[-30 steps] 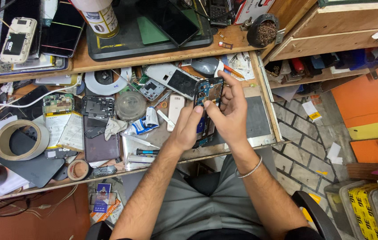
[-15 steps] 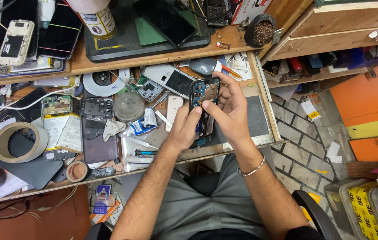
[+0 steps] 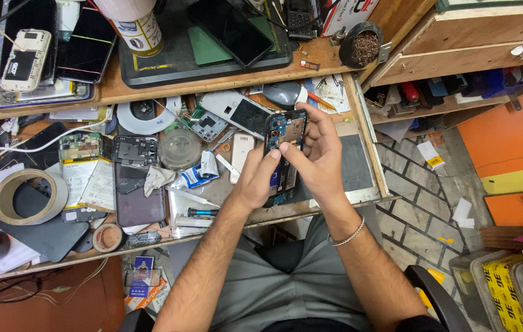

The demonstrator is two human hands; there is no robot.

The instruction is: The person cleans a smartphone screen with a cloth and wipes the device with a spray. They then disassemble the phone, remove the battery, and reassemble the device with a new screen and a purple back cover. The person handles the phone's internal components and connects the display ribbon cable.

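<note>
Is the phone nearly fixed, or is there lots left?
Lots left, it seems. Done: the opened phone has its back off, circuit boards bare. In hand: the left hand steadies it while the right hand picks at its top. Left: a loose phone frame and circuit board lie on the cluttered drawer.

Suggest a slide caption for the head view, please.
Both hands, left hand and right hand, hold an opened phone over a cluttered drawer.

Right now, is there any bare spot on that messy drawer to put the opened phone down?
Yes: the dark mat between the right hand and the drawer's right rim is bare. Left of the opened phone, the drawer is crowded.
</note>
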